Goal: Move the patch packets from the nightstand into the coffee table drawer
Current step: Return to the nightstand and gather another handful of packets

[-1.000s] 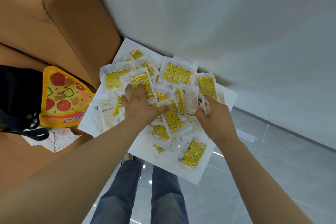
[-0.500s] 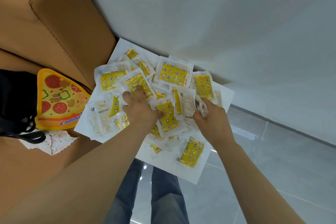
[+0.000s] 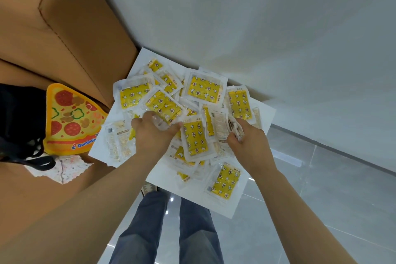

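Observation:
Several clear patch packets with yellow patterned patches (image 3: 204, 89) lie heaped on the white nightstand top (image 3: 227, 206). Another packet (image 3: 224, 180) lies alone near the front right corner. My left hand (image 3: 150, 135) sits in the middle of the heap, its fingers curled round a packet (image 3: 164, 106) at the knuckles. At the heap's right side my right hand (image 3: 248, 141) holds a bunch of packets (image 3: 234, 127) edge-on between fingers and thumb. The coffee table drawer is not in view.
A tan padded headboard (image 3: 70, 34) and bed edge stand left of the nightstand. On the bed lie a pizza-slice pouch (image 3: 72, 120), a black bag (image 3: 19, 122) and a patterned cloth (image 3: 62, 167). A white wall is behind; grey floor tiles (image 3: 321, 188) to the right.
My left hand has closed its fingers into the heap and drawn a packet in. My right hand has kept its bunch and barely shifted.

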### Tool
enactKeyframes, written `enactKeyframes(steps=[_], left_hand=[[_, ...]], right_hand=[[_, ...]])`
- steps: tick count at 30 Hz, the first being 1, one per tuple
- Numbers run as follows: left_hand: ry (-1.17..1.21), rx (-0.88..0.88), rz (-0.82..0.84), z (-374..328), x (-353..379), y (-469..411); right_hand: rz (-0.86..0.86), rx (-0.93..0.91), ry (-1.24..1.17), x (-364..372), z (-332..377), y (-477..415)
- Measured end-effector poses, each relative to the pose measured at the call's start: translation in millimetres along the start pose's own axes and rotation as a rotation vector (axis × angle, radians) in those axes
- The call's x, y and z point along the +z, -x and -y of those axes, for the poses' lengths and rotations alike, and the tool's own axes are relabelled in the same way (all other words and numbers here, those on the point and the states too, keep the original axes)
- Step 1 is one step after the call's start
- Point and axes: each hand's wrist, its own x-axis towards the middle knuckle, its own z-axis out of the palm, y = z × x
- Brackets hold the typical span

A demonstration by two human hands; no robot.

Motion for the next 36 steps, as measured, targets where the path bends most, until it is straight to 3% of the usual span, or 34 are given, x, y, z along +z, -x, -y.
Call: enactKeyframes(steps=[4,10,14,19,26,36], left_hand=[[0.172,-0.292,-0.041,-1,-1,-14],[0.421,-0.469,0.061,-6,-1,-27],[0.645,-0.585,0.253,-3,4,-28],[0.557,-0.521,0.291,0,11,-26],[0.662,-0.46,0.311,3,7,-20],[0.571,-0.415,0.224,14,-13,-2]], right_hand=[[0.005,0.001,-0.006,3,0,1],[0.0,-0.02,-0.004,7,-1,-1],[0.007,-0.017,0.011,9,1,-2],[0.014,-0.003,0.007,11,1,-4],[0.017,-0.01,0.019,10,3,-3],[0.006,-0.048,0.053,-4,12,3]])
